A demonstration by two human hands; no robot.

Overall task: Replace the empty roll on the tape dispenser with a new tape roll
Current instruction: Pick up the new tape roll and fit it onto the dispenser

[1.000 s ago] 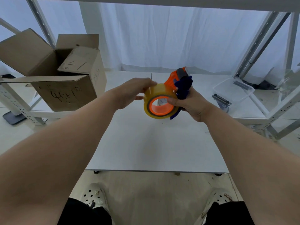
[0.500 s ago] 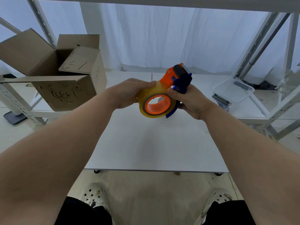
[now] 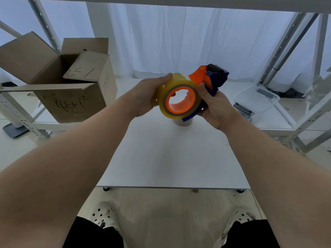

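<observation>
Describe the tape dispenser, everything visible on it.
The tape dispenser is plastic, with an orange hub and upper body, a dark blue frame, a black roller and a toothed cutter at its far tip. It is held above the white table, tilted, nose pointing up and away. A clear yellowish tape roll sits on the hub. The right hand holds the frame; the left hand cups the roll.

white table (image 3: 170, 158) | open cardboard box (image 3: 71, 97) left of table, marker scrawl on front | clear plastic bin (image 3: 258, 99) right of table
</observation>
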